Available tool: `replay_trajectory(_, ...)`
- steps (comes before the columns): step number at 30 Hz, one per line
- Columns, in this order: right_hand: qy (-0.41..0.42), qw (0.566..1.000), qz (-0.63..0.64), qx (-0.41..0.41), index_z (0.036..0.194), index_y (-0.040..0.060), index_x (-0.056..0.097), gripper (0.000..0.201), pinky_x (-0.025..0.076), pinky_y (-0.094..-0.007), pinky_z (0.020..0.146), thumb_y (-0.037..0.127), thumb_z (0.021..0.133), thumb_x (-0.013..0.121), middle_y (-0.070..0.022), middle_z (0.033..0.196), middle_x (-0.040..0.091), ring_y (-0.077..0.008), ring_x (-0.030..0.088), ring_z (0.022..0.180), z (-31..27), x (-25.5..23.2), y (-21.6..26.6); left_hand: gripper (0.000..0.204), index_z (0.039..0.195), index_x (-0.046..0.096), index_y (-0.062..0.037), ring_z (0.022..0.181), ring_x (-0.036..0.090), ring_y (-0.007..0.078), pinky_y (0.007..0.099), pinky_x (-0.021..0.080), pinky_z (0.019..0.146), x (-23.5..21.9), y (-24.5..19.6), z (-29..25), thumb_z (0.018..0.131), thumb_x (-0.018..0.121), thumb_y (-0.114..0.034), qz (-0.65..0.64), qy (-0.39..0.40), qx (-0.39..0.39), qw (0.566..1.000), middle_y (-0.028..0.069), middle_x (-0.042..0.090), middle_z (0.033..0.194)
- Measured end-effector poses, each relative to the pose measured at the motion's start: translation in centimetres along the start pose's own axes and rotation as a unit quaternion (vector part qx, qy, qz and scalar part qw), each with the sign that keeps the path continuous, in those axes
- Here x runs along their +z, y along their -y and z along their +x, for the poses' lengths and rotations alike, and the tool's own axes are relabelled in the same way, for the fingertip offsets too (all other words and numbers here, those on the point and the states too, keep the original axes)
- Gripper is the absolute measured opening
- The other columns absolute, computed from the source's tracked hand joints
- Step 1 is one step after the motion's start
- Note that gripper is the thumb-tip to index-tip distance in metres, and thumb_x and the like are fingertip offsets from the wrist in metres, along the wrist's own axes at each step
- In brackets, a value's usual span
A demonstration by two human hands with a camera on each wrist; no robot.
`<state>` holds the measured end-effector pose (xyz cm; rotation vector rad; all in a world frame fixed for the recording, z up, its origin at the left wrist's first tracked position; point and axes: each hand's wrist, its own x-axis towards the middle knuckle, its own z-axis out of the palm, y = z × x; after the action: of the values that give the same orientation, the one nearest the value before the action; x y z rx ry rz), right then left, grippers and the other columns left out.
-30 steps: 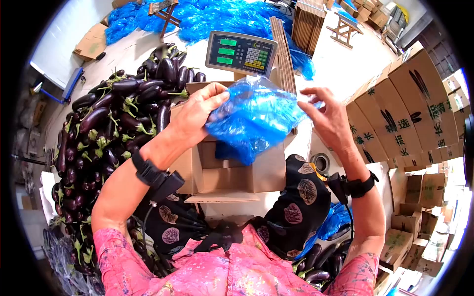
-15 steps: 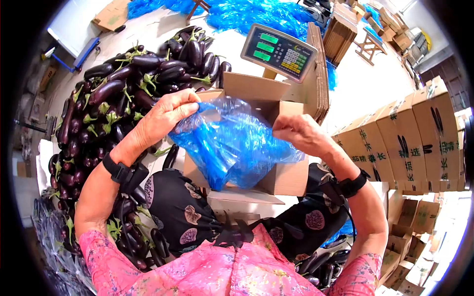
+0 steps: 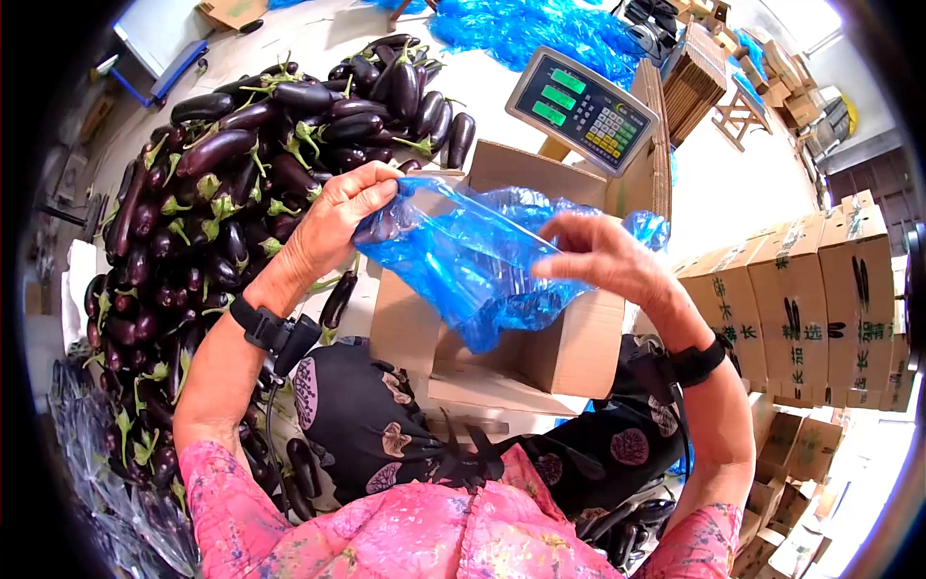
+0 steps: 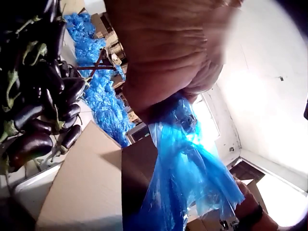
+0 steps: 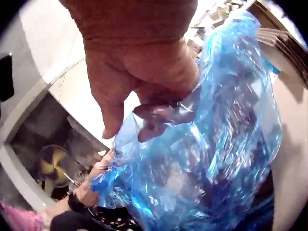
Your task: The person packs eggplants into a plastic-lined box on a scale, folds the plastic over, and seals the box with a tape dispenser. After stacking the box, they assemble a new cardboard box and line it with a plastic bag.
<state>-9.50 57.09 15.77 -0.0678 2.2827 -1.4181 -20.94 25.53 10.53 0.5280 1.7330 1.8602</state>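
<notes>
A thin blue plastic bag [image 3: 463, 261] is stretched between the two hands above an open cardboard box [image 3: 403, 323]. My left hand [image 3: 333, 217] pinches the bag's edge between thumb and fingers. On the other side, my right hand [image 3: 610, 259] has its thumb apart from its fingers. In the right wrist view, the fingers [image 5: 161, 113] of that hand lie against the crumpled film [image 5: 211, 159], partly covered by it. The left wrist view has the bag [image 4: 185, 163] hanging down from the left hand [image 4: 168, 53]. Part of the box's inside is hidden by the bag.
A large heap of eggplants [image 3: 217, 150] lies at the left. Behind the box stands a scale display [image 3: 584, 108], beside flat cardboard [image 3: 654, 145]. Printed boxes [image 3: 791, 299] are stacked at the right. More blue film [image 3: 540, 39] is spread on the floor at the back.
The bag dropped lower over the box, then rose slightly, spread wider between the hands. My right hand's fingers went from curled at its edge to spread against it. The head view shifted.
</notes>
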Motion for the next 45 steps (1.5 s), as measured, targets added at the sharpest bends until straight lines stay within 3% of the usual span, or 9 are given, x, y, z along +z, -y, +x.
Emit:
replay_trajectory(5,0.111,0.983,-0.143,0.015,0.11,0.0051,0.073,0.029,0.05,-0.032,0.083,0.028,0.093,0.071,-0.0089,0.101,0.073,-0.0158,0.065,0.094,-1.8,-0.6,1.8,0.016,0.105,0.067,-0.0049,0.077,0.057,0.0036,0.0209,0.048,0.071,-1.2,1.4,-1.2,0.1,0.062,-0.02,0.024,-0.001,-0.019,1.0,-0.0039,0.065,0.089)
replay_trajectory(7,0.014,0.996,0.093,0.005,0.109,0.0028,0.071,0.029,0.05,-0.0324,0.082,0.028,0.095,0.069,-0.0032,0.095,0.07,-0.015,0.063,0.092,-2.4,-0.5,1.0,0.015,0.102,0.068,-0.0055,0.073,0.055,0.0031,0.0207,0.046,0.067,-1.2,1.4,-1.4,0.099,0.064,-0.019,0.045,-0.004,-0.026,0.999,-0.0046,0.064,0.085)
replay_trajectory(11,-0.187,0.968,0.168,-0.023,0.101,0.0038,0.067,0.019,0.047,-0.0208,0.065,0.022,0.101,0.062,0.0031,0.081,0.061,-0.0042,0.055,0.072,0.0,-1.8,-0.9,0.016,0.098,0.069,-0.0054,0.067,0.052,0.0032,0.0207,0.045,0.063,-1.8,2.7,-0.3,0.098,0.064,-0.021,0.089,-0.019,-0.02,0.996,-0.0029,0.064,0.079)
replay_trajectory(23,-0.395,0.902,-0.152,-0.086,0.097,0.0006,0.071,0.014,0.048,-0.0262,0.06,0.013,0.095,0.065,-0.0058,0.065,0.063,-0.0085,0.058,0.061,8.1,-4.6,-3.1,0.018,0.105,0.067,-0.0052,0.073,0.054,0.0037,0.0222,0.045,0.067,-3.5,5.0,8.1,0.101,0.058,-0.02,0.167,-0.138,0.094,0.972,-0.0039,0.062,0.079)
replay_trajectory(35,-0.258,0.944,-0.199,0.053,0.096,0.0013,0.076,0.023,0.053,-0.0329,0.068,0.022,0.087,0.071,-0.0121,0.075,0.071,-0.0174,0.067,0.069,14.2,-10.9,-11.9,0.023,0.102,0.071,-0.0013,0.077,0.067,0.0179,0.0322,0.053,0.074,-7.5,13.5,17.4,0.092,0.064,-0.021,0.267,-0.089,0.075,0.957,0.0121,0.072,0.084)
replay_trajectory(37,-0.213,0.947,-0.224,0.086,0.095,0.0032,0.076,0.022,0.053,-0.0331,0.069,0.022,0.084,0.072,-0.0139,0.077,0.071,-0.0183,0.068,0.072,14.4,-10.7,-14.9,0.025,0.102,0.071,-0.0009,0.078,0.067,0.0187,0.0318,0.052,0.075,-8.0,16.7,16.7,0.09,0.064,-0.021,0.297,-0.027,0.107,0.948,0.0127,0.071,0.085)
replay_trajectory(39,-0.153,0.956,-0.238,0.071,0.094,0.0035,0.076,0.018,0.053,-0.033,0.069,0.017,0.083,0.071,-0.0151,0.078,0.072,-0.019,0.069,0.073,13.4,-10.1,-15.9,0.031,0.105,0.072,-0.0004,0.089,0.063,0.0098,0.0276,0.05,0.081,-8.4,20.9,14.6,0.095,0.064,-0.029,0.164,0.02,-0.037,0.986,0.0035,0.071,0.092)
replay_trajectory(40,-0.135,0.961,-0.215,0.111,0.094,0.0019,0.075,0.018,0.053,-0.0332,0.069,0.014,0.082,0.07,-0.0164,0.079,0.072,-0.0191,0.069,0.074,13.2,-10.1,-17.8,0.034,0.105,0.071,-0.0004,0.09,0.061,0.0085,0.0269,0.05,0.08,-7.5,21.0,12.9,0.097,0.062,-0.032,0.132,0.013,-0.016,0.991,0.0021,0.07,0.092)
replay_trajectory(45,-0.268,0.92,-0.287,-0.01,0.098,0.002,0.071,0.017,0.053,-0.0412,0.08,0.006,0.085,0.06,-0.019,0.088,0.071,-0.0368,0.07,0.088,8.6,-7.9,-14.7,0.038,0.106,0.068,-0.0012,0.089,0.058,0.0067,0.026,0.048,0.077,-7.0,25.3,5.2,0.1,0.058,-0.037,0.035,-0.038,-0.046,0.998,-0.0009,0.067,0.091)
